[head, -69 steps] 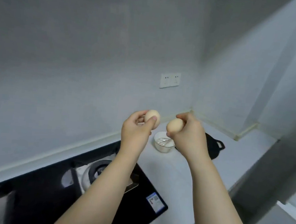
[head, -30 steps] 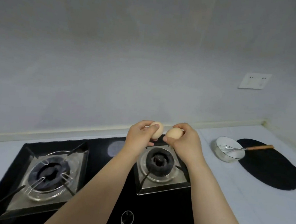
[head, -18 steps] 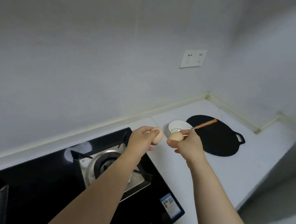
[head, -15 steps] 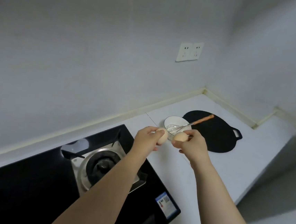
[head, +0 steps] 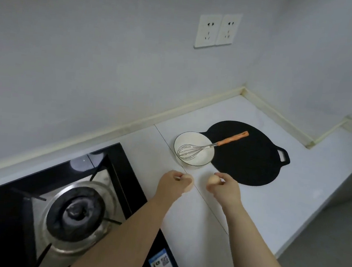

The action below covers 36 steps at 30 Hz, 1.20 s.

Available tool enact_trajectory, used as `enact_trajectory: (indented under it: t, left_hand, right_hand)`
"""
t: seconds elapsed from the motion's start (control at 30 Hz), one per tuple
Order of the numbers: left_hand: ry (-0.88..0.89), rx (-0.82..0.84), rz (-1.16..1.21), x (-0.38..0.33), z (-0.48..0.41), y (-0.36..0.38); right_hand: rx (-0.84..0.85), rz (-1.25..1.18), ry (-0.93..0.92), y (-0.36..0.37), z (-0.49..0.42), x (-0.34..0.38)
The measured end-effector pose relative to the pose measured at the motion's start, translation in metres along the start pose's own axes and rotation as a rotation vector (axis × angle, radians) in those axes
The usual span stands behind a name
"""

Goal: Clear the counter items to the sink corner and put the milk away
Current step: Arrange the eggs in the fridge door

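My left hand (head: 171,185) grips a tan egg (head: 188,184) low over the white counter (head: 193,232), just right of the stove. My right hand (head: 225,189) holds a second tan egg (head: 213,180) a short way to the right. Both hands are in front of a white bowl (head: 191,142) that holds a wire whisk (head: 192,151) with an orange handle. The whisk handle lies over a black round griddle pan (head: 252,162). No milk is in view.
A black gas stove (head: 73,207) with a steel burner fills the lower left. Two wall sockets (head: 217,30) sit above the counter. The counter ends in a wall corner at the back right, and its front edge drops off at right.
The view has swung from the stove to the counter by the corner. Both hands have lowered with the eggs and moved apart, close to the countertop in front of the bowl.
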<state>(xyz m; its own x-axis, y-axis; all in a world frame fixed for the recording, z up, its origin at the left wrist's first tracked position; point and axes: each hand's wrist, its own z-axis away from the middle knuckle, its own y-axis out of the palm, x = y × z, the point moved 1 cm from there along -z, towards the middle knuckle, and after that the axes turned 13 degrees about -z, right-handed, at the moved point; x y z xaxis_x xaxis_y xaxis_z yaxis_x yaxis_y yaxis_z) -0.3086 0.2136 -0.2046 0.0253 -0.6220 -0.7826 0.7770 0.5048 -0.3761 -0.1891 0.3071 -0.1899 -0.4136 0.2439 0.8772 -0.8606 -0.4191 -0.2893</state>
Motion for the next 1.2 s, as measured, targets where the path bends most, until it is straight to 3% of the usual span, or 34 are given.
enact_trajectory:
  t: [0.37,0.63,1.2]
  left_hand:
    - [-0.037,-0.085,-0.085,-0.002,-0.043,0.046]
    - [-0.061,-0.176,-0.115,-0.005,-0.052,0.056]
    - [-0.067,-0.193,-0.054,-0.015,-0.073,0.055]
  right_hand:
    - [0.082,0.186,-0.048,-0.008,-0.055,-0.014]
    - [0.108,0.219,-0.059,-0.005,-0.072,-0.020]
    - [0.076,0.200,-0.129,0.000,-0.088,-0.017]
